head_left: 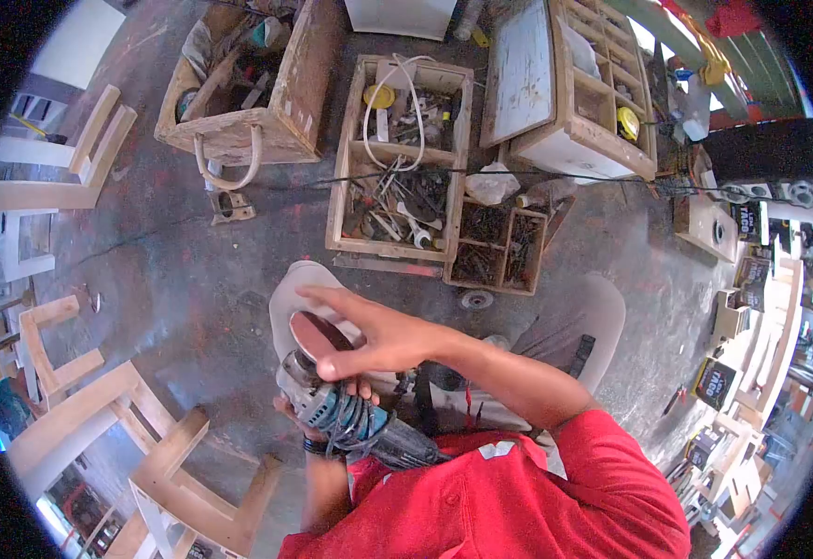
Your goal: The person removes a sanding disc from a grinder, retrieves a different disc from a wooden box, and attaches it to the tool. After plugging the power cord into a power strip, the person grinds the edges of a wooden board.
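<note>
A teal and black angle grinder (360, 421) lies across my lap, its cord wound around the body. From below, my left hand (293, 417) cradles it, with fingertips curling over its side. On the grinder's head sits a reddish-brown sanding disc (318, 337), facing up and to the left. My right hand (378, 337) reaches across from the right and grips this disc, thumb on the near edge and fingers round the far side. Part of the disc is hidden by that hand.
Ahead on the floor stand a wooden tray of tools (402, 200), a box of screws (495, 244), a handled wooden toolbox (239, 130) and a compartment drawer (602, 84). A loose disc (476, 299) lies nearby. Wooden frames (159, 456) stand at left.
</note>
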Available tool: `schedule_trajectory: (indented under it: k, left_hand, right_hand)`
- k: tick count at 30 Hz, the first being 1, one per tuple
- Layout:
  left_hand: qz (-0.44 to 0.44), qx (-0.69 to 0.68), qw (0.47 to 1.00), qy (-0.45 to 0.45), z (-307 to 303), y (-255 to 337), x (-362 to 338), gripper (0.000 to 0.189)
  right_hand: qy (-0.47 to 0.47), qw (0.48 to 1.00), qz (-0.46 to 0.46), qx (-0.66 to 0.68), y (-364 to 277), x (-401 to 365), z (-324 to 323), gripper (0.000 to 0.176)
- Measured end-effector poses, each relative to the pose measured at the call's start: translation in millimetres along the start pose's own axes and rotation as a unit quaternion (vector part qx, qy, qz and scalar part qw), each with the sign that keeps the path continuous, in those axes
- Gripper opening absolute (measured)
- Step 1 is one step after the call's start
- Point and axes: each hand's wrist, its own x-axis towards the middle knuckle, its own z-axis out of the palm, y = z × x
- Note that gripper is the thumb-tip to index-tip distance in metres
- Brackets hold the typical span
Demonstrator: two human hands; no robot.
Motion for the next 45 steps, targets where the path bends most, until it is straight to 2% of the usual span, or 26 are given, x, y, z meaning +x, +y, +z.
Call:
schedule_trajectory:
  k: [4, 6, 7, 9, 10, 12, 16, 18, 19, 20, 21, 23, 25, 28, 29, 32, 33, 35, 36, 38, 39, 40, 41, 42, 43, 45]
  left_hand:
    - [-0.006, -0.005, 0.998, 0.058, -5.4, 0.6, -6.0, 0.114]
    - [-0.010, 0.011, 0.999, 0.037, -6.4, 0.4, -4.0, 0.112]
    - [-0.011, 0.020, 0.999, 0.026, -7.0, 0.8, -2.8, 0.111]
    - [-0.012, 0.037, 0.999, 0.004, -9.9, 2.8, -2.2, 0.108]
    - [-0.030, 0.049, 0.998, -0.029, -20.1, 5.7, -1.3, 0.112]
    - [-0.021, 0.019, 0.999, -0.028, -1.0, 3.1, 1.4, 0.111]
    - [0.000, -0.014, 1.000, -0.022, 2.2, -0.5, -3.8, 0.104]
    - [0.006, -0.006, 1.000, -0.022, 0.5, 1.8, -1.9, 0.103]
    - [0.000, 0.004, 0.999, -0.047, 0.5, 4.3, 1.0, 0.101]
    - [-0.006, 0.015, 0.997, -0.072, 0.3, 7.0, 3.0, 0.099]
    - [-0.002, 0.016, 0.997, -0.074, 0.4, 10.1, 3.9, 0.099]
    - [-0.012, 0.017, 0.996, -0.092, 0.7, 14.8, 0.9, 0.094]
    - [-0.001, -0.003, 0.994, -0.105, -1.6, 14.0, -3.9, 0.092]
    - [0.012, -0.017, 0.988, -0.156, -15.5, 16.0, -11.8, 0.091]
    - [0.019, -0.018, 0.987, -0.156, -10.6, 15.6, -14.9, 0.084]
    - [0.004, -0.037, 0.991, -0.126, -26.3, 21.3, -34.3, 0.069]
    - [0.026, -0.022, 0.991, -0.133, -11.5, 19.0, -33.3, 0.053]
    - [0.007, -0.001, 0.992, -0.129, -12.7, 25.8, -42.1, 0.045]
    - [0.006, 0.000, 0.992, -0.128, -9.2, 27.2, -45.7, 0.045]
    - [0.012, 0.023, 0.991, -0.130, -5.5, 27.2, -50.8, 0.028]
    - [0.013, 0.023, 0.991, -0.129, -14.3, 28.4, -55.3, 0.028]
    - [-0.003, 0.022, 0.985, -0.174, -27.4, 32.0, -58.1, 0.045]
    - [-0.019, 0.022, 0.976, -0.217, -36.7, 34.6, -56.2, 0.064]
    - [-0.017, 0.025, 0.976, -0.216, -45.1, 35.8, -51.8, 0.064]
    - [-0.013, 0.029, 0.977, -0.213, -50.4, 36.4, -48.5, 0.064]
    - [-0.001, 0.034, 0.978, -0.205, -61.0, 35.5, -43.8, 0.065]
  right_hand:
    - [-0.061, 0.997, 0.021, -0.046, 3.0, 0.3, -5.6, 0.107]
    - [-0.074, 0.989, -0.117, 0.059, -4.7, -7.9, -4.3, 0.095]
    - [-0.075, 0.989, -0.117, 0.059, -9.0, -9.2, -3.5, 0.095]
    - [-0.006, 0.999, -0.007, 0.039, -17.7, -9.5, -1.2, 0.082]
    - [-0.008, 0.999, -0.009, 0.038, -14.7, -7.0, -1.5, 0.082]
    - [0.052, 0.979, -0.066, -0.186, 0.3, -0.4, -3.7, 0.071]
    - [0.093, 0.987, -0.122, -0.054, 17.8, 4.2, -4.6, 0.067]
    - [0.156, 0.987, 0.035, 0.023, 9.2, 5.3, -15.8, 0.062]
    - [0.212, 0.977, -0.020, -0.031, 36.5, 15.6, -32.9, 0.058]
    - [0.235, 0.970, 0.060, -0.023, 8.8, 10.5, -44.8, 0.058]
    - [0.280, 0.954, 0.039, -0.102, 40.9, 19.2, -68.6, 0.063]
    - [0.336, 0.909, 0.138, -0.205, 53.2, 24.9, -107.6, 0.068]
    - [0.322, 0.901, 0.137, -0.255, 80.9, 34.3, -145.5, 0.073]
    - [0.269, 0.777, 0.208, -0.530, 115.0, 44.9, -183.1, 0.080]
    - [0.270, 0.777, 0.206, -0.530, 115.5, 47.0, -186.9, 0.080]
    - [0.167, 0.744, 0.257, -0.593, 111.2, 50.4, -199.4, 0.087]
    - [0.169, 0.745, 0.259, -0.592, 103.3, 50.8, -204.3, 0.087]
    - [0.109, 0.760, 0.244, -0.592, 88.8, 56.5, -224.3, 0.087]
    - [0.103, 0.777, 0.278, -0.555, 80.8, 65.9, -246.3, 0.072]
    - [0.178, 0.776, 0.128, -0.591, 60.7, 63.9, -286.6, 0.051]
    - [0.266, 0.772, 0.125, -0.564, 61.6, 73.0, -310.2, 0.040]
    - [0.353, 0.760, 0.120, -0.532, 65.3, 85.5, -337.2, 0.029]
    - [0.369, 0.751, 0.066, -0.544, 75.0, 98.4, -364.1, 0.024]
    - [0.382, 0.740, 0.011, -0.554, 87.2, 111.6, -387.0, 0.020]
    - [0.379, 0.743, 0.006, -0.551, 94.1, 125.3, -400.5, 0.020]
    - [0.346, 0.635, 0.012, -0.690, 106.1, 152.4, -421.9, 0.022]
